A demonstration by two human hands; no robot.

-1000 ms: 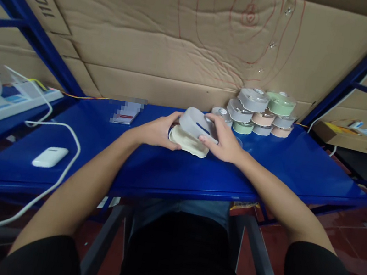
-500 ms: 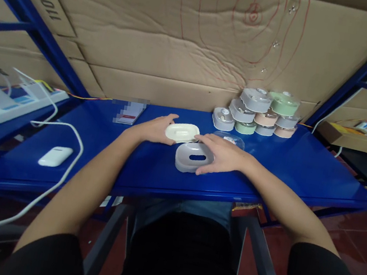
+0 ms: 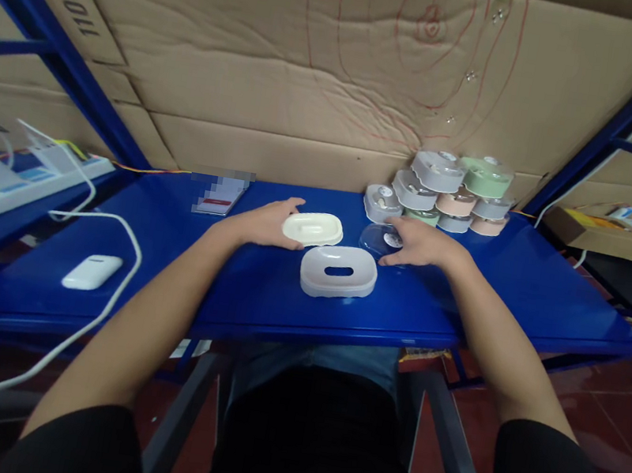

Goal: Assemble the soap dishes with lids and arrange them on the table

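A cream oval soap-dish tray [image 3: 313, 228] lies on the blue table, and my left hand [image 3: 267, 222] is curled around its left end, thumb along the near side. Just in front sits a pale grey oval base [image 3: 337, 281] with a slot in its floor; neither hand touches it. To the right is a clear plastic lid [image 3: 374, 238] bearing a round white label. My right hand [image 3: 427, 246] spans the lid's right end, fingers on the far side and thumb on the near side, hiding part of it.
Several lidded boxes [image 3: 437, 172] in grey, green and peach are stacked at the back right. A phone-like flat thing [image 3: 219, 196] lies at the back left. A white earphone case [image 3: 93, 271] rests near a white cable [image 3: 130, 255]. Cardboard [image 3: 243, 89] walls the back.
My right hand has let go of the grey base and moved right to the clear lid. The left hand stays at the cream tray.
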